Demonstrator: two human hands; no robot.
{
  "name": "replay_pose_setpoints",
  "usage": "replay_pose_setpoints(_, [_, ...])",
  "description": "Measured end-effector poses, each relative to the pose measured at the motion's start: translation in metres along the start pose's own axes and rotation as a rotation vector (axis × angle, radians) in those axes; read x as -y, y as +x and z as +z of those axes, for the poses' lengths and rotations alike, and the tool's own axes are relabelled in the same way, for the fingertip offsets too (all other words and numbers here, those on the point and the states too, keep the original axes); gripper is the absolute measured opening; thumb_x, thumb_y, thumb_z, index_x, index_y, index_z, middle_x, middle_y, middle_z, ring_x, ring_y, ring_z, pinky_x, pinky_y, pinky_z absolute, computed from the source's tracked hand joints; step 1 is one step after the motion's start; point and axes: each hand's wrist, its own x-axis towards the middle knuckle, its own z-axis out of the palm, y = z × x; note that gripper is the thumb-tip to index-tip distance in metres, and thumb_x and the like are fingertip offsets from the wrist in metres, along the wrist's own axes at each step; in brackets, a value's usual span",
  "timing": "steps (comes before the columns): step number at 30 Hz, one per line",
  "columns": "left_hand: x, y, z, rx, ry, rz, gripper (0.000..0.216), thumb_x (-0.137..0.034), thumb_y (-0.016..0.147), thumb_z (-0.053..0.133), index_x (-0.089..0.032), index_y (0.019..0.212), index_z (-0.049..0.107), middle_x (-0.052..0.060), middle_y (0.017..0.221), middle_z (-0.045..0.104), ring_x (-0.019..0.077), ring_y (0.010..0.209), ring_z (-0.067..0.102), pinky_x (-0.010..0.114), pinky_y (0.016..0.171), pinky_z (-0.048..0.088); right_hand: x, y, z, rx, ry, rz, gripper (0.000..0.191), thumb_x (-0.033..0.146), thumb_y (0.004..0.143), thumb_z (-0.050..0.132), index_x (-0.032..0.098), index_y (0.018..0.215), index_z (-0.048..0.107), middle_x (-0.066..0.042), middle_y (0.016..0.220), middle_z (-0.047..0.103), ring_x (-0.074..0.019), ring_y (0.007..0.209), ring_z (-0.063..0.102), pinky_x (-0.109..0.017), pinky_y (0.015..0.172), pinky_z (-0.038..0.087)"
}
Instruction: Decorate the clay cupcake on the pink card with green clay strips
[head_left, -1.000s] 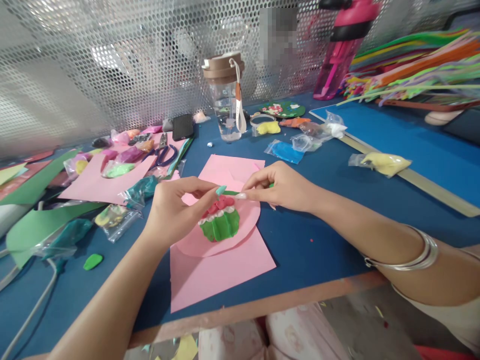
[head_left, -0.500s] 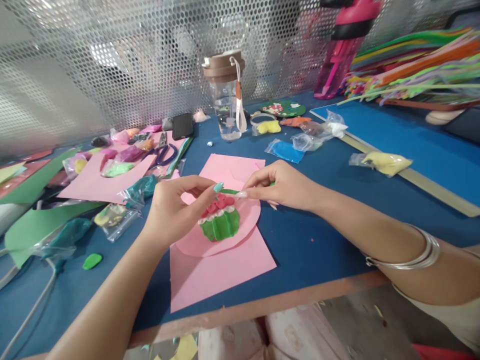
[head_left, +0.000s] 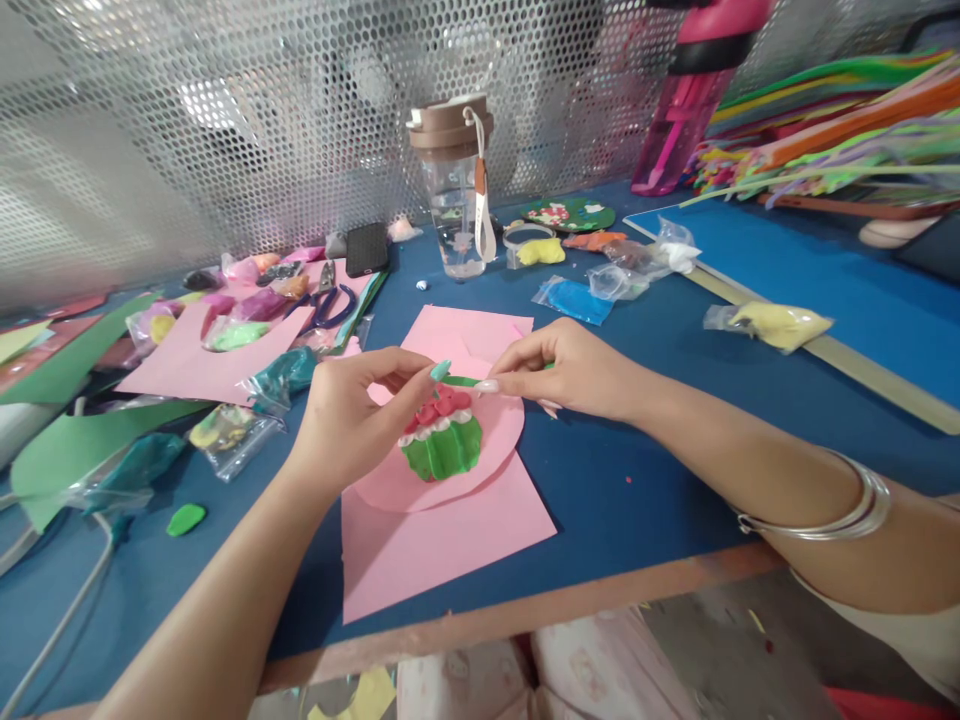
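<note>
A thin strip of green clay is stretched between my two hands, just above the clay cupcake. My left hand pinches its left end between thumb and finger. With a closed pinch, my right hand grips the strip farther right, and a bit of green shows past its fingers. Below lies a clay cupcake with a ribbed green base, white trim and red balls on top, partly covered by the left hand. It sits on a rounded pink paper, which rests on a larger pink sheet.
Bagged clay, pink paper and dark blue-handled pliers lie at left, near a green clay piece. A clear tumbler stands behind. More clay packets, including a yellow one, and a blue board are at right.
Both hands keep their pinch on the green clay strip over the cupcake. The whole view has shifted very slightly; otherwise hardly anything differs.
</note>
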Motion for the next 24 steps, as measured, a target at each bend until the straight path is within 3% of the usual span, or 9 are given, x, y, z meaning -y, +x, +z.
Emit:
replay_pose_setpoints(17, [0.0001, 0.0001, 0.0008, -0.054, -0.001, -0.041, 0.015, -0.024, 0.076, 0.058, -0.016, 0.071, 0.069, 0.002, 0.072, 0.07, 0.012, 0.064, 0.062, 0.02, 0.061, 0.048, -0.0032, 0.0008, 0.0011, 0.011, -0.013, -0.011, 0.019, 0.026, 0.074, 0.062, 0.009, 0.078, 0.069, 0.004, 0.045, 0.049, -0.0033, 0.035, 0.039, -0.017, 0.035, 0.03])
replay_pose_setpoints(24, [-0.0018, -0.0024, -0.0013, 0.018, 0.125, 0.038, 0.015, -0.025, 0.077, 0.057, -0.019, 0.07, 0.069, 0.001, 0.073, 0.07, 0.0127, 0.065, 0.062, 0.02, 0.057, 0.046, -0.0031, 0.0011, 0.0013, 0.044, -0.008, -0.014, 0.02, 0.029, 0.074, 0.064, 0.01, 0.078, 0.07, 0.005, 0.045, 0.048, -0.0034, 0.035, 0.04, -0.017, 0.035, 0.03])
